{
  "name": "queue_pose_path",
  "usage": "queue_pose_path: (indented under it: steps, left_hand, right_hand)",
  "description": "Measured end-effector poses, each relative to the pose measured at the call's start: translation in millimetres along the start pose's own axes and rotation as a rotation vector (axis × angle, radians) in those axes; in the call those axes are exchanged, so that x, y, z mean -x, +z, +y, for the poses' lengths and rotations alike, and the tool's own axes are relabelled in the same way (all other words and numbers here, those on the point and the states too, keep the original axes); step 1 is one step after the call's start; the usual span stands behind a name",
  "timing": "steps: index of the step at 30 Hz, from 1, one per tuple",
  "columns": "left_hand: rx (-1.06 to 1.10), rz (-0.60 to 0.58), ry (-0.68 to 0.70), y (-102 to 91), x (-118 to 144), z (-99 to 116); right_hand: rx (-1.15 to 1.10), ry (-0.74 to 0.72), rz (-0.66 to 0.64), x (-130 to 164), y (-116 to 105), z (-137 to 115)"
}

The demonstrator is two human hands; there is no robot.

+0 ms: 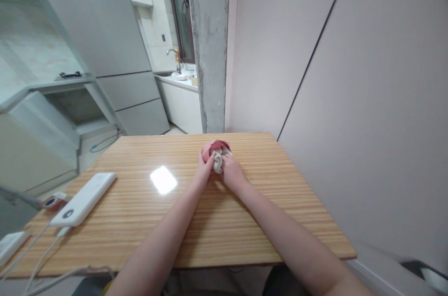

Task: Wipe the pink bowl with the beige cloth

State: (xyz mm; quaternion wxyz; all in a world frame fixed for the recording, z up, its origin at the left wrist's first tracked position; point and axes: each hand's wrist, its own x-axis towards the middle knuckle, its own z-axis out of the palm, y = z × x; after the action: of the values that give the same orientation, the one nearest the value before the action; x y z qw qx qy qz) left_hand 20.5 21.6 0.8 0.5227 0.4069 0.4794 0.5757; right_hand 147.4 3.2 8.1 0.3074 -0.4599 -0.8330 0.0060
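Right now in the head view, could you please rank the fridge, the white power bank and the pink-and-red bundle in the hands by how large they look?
1. fridge, largest though farthest away.
2. white power bank.
3. pink-and-red bundle, smallest, partly covered by the left hand and right hand.

On the tabletop (pixel 280 221), toward its far edge, we have our left hand (pixel 205 172) and right hand (pixel 233 174) side by side around a small bundle (pixel 217 153). Well to the left lies a power bank (pixel 84 198), cables (pixel 42 258) trailing nearer us. Behind stands a fridge (pixel 105 39).
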Motion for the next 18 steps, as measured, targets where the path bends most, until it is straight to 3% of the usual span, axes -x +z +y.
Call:
queue_pose_path:
  steps: [3,7,10,13,15,18]
  left_hand:
    - [-0.112,0.046,0.049,-6.7,-2.6,5.4]
    - [-0.223,-0.036,0.07,-24.9,-8.0,22.9]
    - [-0.081,-0.04,-0.019,-19.5,-4.5,21.3]
    - [0.064,-0.06,0.013,-6.3,-0.6,9.5]
    - [0.024,-0.047,0.075,-5.0,-1.9,5.9]
    - [-0.135,-0.038,0.111,-17.6,-8.3,13.8]
  right_hand:
    - [-0.037,-0.059,-0.025,0.4,1.3,1.7]
    - [-0.032,-0.137,-0.054,-0.8,0.1,2.0]
    - [-0.023,-0.106,-0.028,-0.5,0.3,-0.3]
    - [-0.046,-0.049,0.022,0.6,1.1,-0.9]
    - [-0.074,-0.054,0.025,0.8,0.6,1.4]
    - [-0.105,-0.151,-0.042,-0.1,-2.6,6.2]
